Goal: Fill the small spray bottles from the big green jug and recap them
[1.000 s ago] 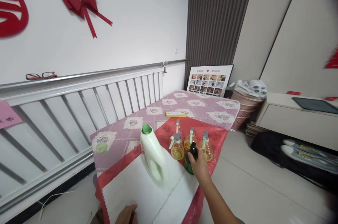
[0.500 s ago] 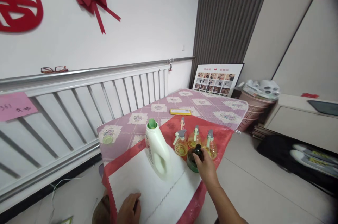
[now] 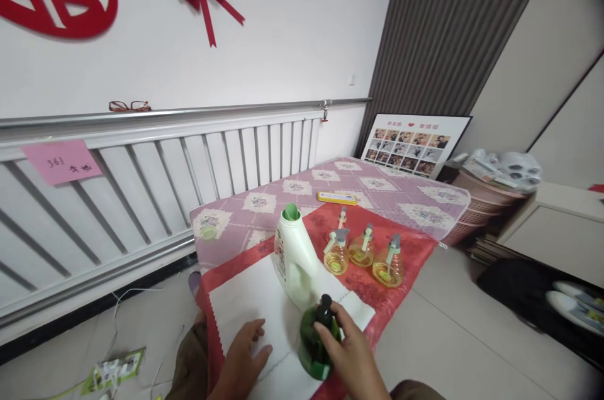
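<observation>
My right hand (image 3: 349, 356) grips a dark green spray bottle (image 3: 314, 343) with a black nozzle, held over the near part of a white cloth (image 3: 250, 305). Flat on that cloth at its near edge lies my left hand (image 3: 243, 356), fingers spread and holding nothing. Just behind the green bottle stands a white detergent jug (image 3: 295, 258) with an uncapped green spout. Three small spray bottles of yellow liquid (image 3: 363, 252) stand on the red cloth (image 3: 401, 277) to the right of the jug.
A low table with a pink patterned cover (image 3: 377, 189) carries a yellow flat case (image 3: 337, 197) and a green cap (image 3: 207, 232). A white railing (image 3: 141, 173) runs behind it. Baskets (image 3: 481, 195), a photo frame (image 3: 415, 145) and a cabinet (image 3: 557, 224) stand at the right.
My right hand has lifted the green bottle from beside the yellow spray bottles and brought it toward me over the white cloth. My left hand slid forward onto the cloth. The view shifted left.
</observation>
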### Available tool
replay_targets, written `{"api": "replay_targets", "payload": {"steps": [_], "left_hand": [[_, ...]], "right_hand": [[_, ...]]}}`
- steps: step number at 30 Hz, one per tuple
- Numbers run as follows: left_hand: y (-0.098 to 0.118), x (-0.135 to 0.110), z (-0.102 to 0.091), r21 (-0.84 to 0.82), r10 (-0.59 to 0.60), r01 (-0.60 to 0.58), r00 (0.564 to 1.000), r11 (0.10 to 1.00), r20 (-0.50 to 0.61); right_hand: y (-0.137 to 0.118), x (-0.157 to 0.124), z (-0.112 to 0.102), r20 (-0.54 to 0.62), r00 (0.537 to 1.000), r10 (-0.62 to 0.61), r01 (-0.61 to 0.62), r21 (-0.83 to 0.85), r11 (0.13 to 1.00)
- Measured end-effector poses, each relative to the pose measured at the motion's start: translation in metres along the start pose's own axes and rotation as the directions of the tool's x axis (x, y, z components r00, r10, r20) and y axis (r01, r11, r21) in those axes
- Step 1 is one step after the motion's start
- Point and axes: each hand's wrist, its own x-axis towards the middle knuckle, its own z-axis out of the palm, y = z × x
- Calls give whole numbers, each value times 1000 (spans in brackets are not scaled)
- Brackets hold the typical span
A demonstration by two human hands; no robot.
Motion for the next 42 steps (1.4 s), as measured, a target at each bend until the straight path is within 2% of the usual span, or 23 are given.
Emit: {"api": "replay_targets", "payload": {"steps": [4,9,12,15,18,21,26,29,33,39,42], "left_hand": [[10,-16,13,-104,126,-121,991,987,43],[22,-25,32,-144,153,-171,980,975,-128],[27,-25,30,-174,136,-170,972,970,-193],[30,-26,25,-149,140,-182,957,972,-254],[31,-28,22,-82,143,-178,937,981,-317],[33,-30,21,-33,149,-172,921,985,-359],[38,-31,19,19,166,-171,918,985,-361],[41,-31,17,6,158,-168,917,986,-366],[44,-30,14,-5,152,-166,918,986,-365],[45,-32,13,22,172,-174,932,985,-320],[47,-32,13,12,176,-181,936,983,-304]], "right_hand": [[-15,-16,29,121,993,9,-19,79,997],[-32,-24,53,155,988,-22,6,106,994],[-38,-26,60,191,981,-27,3,127,992],[-41,-27,64,232,973,12,-54,174,983],[-39,-27,67,194,979,65,-109,229,967],[-36,-26,69,145,987,64,-96,227,969],[-36,-27,68,148,989,-1,-31,211,977],[-38,-28,64,190,981,-44,7,196,981],[-35,-30,64,231,973,-26,-24,210,977],[-27,-31,73,45,995,92,-101,315,944],[-28,-31,73,46,992,118,-127,321,938]]}}
